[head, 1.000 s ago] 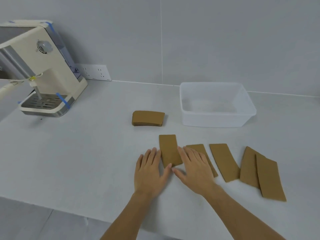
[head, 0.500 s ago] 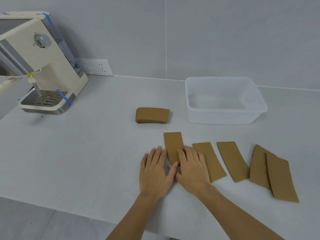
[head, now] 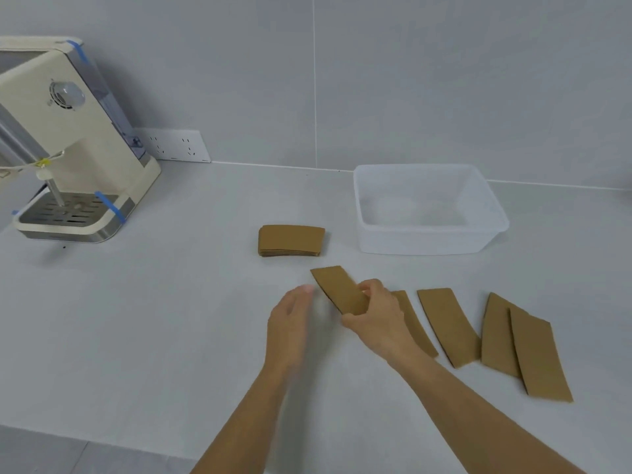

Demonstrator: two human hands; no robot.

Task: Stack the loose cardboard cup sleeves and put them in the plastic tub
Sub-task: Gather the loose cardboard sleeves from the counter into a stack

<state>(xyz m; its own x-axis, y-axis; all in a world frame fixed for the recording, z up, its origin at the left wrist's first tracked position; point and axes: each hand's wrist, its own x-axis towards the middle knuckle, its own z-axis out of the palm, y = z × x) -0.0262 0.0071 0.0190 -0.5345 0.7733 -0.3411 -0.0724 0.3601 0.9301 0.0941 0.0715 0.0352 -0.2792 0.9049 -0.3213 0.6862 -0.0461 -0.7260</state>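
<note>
My right hand (head: 378,318) grips one brown cardboard sleeve (head: 338,287) by its near end, lifted and tilted to the upper left. My left hand (head: 290,323) hovers beside it, blurred, fingers apart and holding nothing. A neat stack of sleeves (head: 290,240) lies on the counter just beyond. Several loose sleeves lie flat to the right: one partly under my right wrist (head: 415,326), one in the middle (head: 448,326), and two overlapping (head: 538,360). The clear plastic tub (head: 427,242) stands empty at the back right.
A cream coffee machine (head: 68,148) with blue tape stands at the back left, a wall socket (head: 178,145) beside it. The white counter's front edge (head: 102,439) runs across the lower left. A grey tiled wall rises behind.
My right hand has picked the leftmost loose sleeve up off the counter and turned it. My left hand has lifted from the counter and drawn slightly left.
</note>
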